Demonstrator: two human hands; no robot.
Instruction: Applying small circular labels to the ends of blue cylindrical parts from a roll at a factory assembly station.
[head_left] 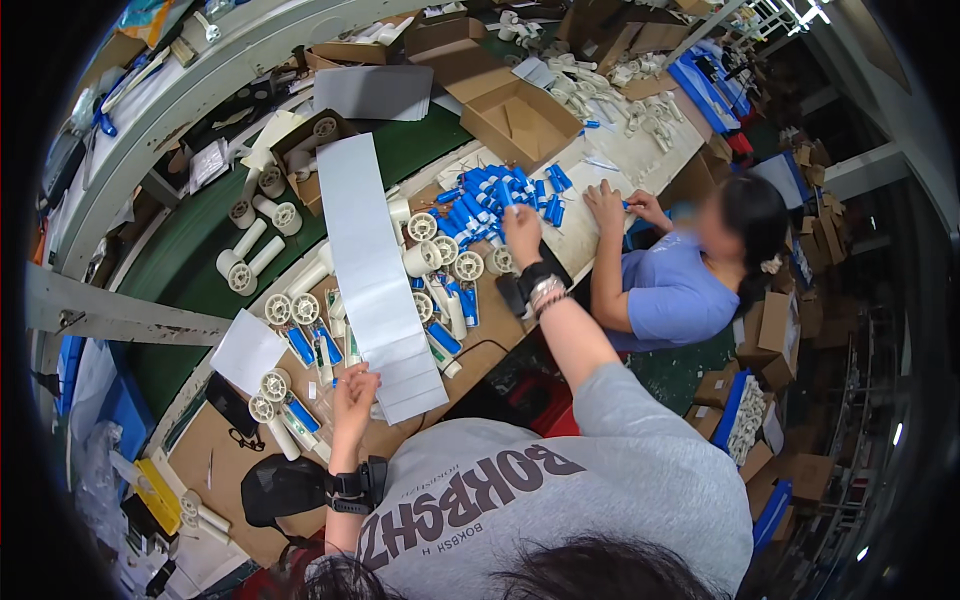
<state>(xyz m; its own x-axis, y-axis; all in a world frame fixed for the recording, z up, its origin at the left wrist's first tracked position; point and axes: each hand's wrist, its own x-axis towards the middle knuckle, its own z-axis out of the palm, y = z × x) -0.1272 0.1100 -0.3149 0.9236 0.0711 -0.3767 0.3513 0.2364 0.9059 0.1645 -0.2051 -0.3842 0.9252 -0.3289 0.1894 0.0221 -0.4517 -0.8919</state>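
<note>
Both hands busy at the bench

Left hand (355,385) pinched the grey sheet stack (372,275); right hand (522,228) closed on a blue tube (506,192) from the pile, at 1 o'clock.

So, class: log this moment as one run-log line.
left hand: on long white label strip | right hand: reaching into blue tube pile

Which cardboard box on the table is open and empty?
The brown cardboard box at the far end, just beyond the pile of blue tubes: its flaps are spread and its bare floor shows. The smaller box holds white rollers.
</note>
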